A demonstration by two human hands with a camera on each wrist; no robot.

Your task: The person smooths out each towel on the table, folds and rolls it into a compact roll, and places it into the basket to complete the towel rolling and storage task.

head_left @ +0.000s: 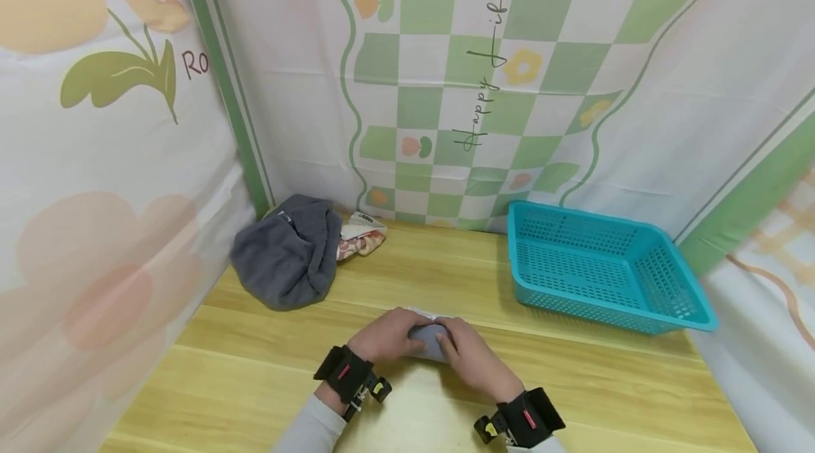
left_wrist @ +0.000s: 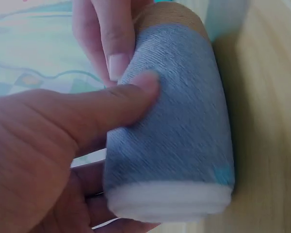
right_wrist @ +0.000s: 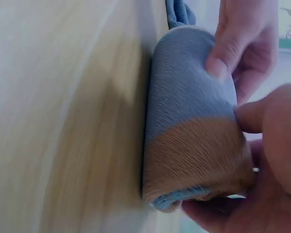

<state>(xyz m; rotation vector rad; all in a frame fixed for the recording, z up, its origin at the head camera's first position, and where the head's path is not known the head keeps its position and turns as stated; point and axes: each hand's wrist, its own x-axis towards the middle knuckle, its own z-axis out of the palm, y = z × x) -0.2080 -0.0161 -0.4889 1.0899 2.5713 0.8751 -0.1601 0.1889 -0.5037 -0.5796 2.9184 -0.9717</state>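
The rolled cloth [left_wrist: 179,111] is a thick, blunt cylinder lying at the lower centre of the head view, on the table [head_left: 420,269]. Most of it is grey-blue; in the left wrist view a whitish band closes its lower end, with a small teal patch just above, and a brown section shows at the top. In the right wrist view the brown end is nearest, with a bluish fold tucked inside its rim. The fabric looks soft and napped, with fine slanting ridges, against the smooth yellow wood grain. Upper right of the table stands a turquoise basket [head_left: 586,308] of perforated plastic; at the upper left, a crumpled, plush dark grey cloth [head_left: 286,255] lies against a patterned cloth [head_left: 363,233]. The left hand [head_left: 386,336] and right hand [head_left: 474,359] reach in from the bottom edge, wrists angled toward each other, gripping the roll from either end. Each hand's fingers curve around it, the left thumb pressing flat on the grey-blue surface
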